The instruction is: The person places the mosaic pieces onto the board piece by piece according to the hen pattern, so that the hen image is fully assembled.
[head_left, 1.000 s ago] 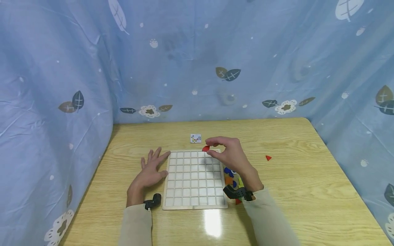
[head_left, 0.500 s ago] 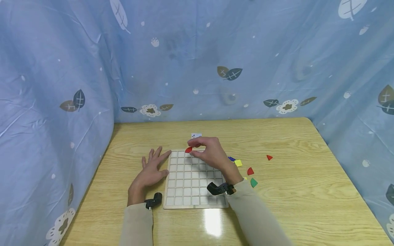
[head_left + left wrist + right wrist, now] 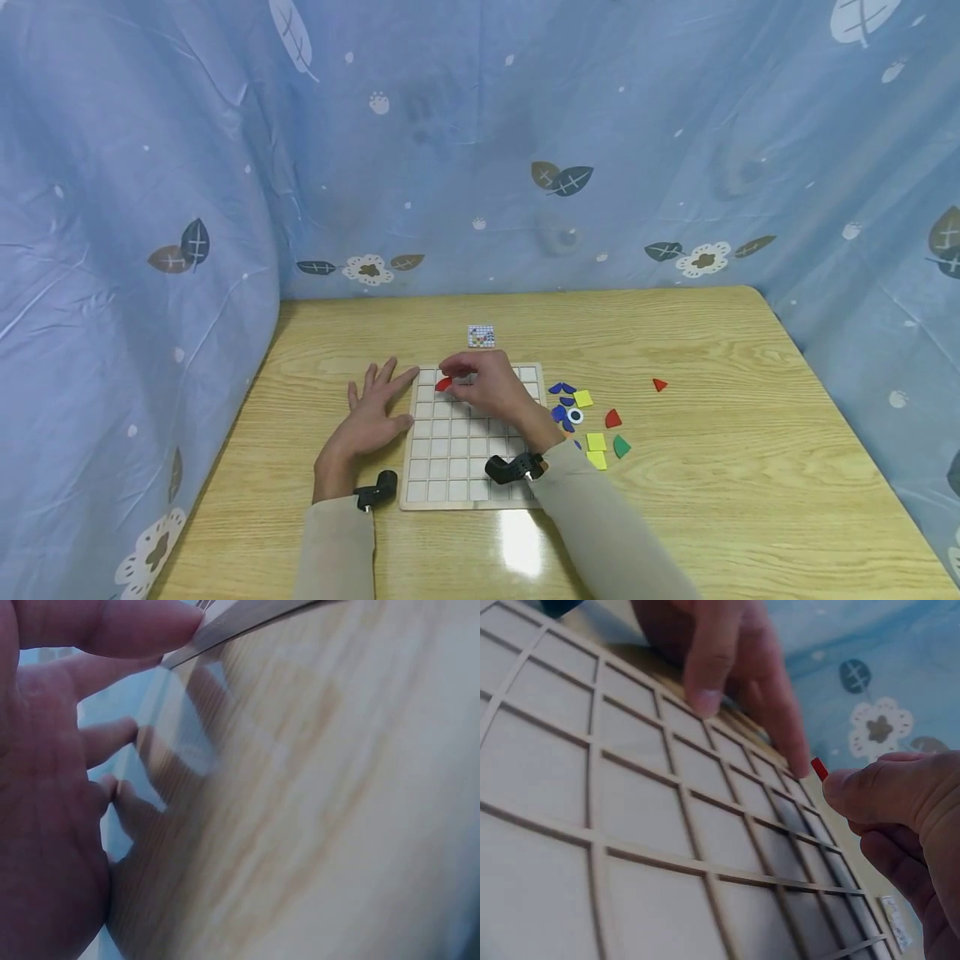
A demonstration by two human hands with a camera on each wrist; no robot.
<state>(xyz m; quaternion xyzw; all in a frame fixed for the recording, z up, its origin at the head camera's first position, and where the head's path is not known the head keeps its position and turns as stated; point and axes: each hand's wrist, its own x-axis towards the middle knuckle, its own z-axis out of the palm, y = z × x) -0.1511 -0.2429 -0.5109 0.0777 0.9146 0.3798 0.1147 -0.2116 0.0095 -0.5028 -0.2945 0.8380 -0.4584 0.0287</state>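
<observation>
Right hand (image 3: pixel 491 383), red piece (image 3: pixel 444 384) in pinch, above board (image 3: pixel 480 505) — left hand (image 3: pixel 366 422) wide at edge (image 3: pixel 407 462).

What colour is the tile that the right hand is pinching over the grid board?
Red: the tile in the right hand shows best in the head view.

a blue curtain (image 3: pixel 450 192) printed with leaves (image 3: pixel 572 181) and white flowers (image 3: pixel 702 260) hangs behind and beside a wooden table (image 3: pixel 750 500) showing a bright reflection (image 3: pixel 520 542).

The pinched piece (image 3: pixel 443 384) is red, the board (image 3: pixel 439 447) pale (gridded), the curtain (image 3: pixel 442 167) leaf-patterned blue.
</observation>
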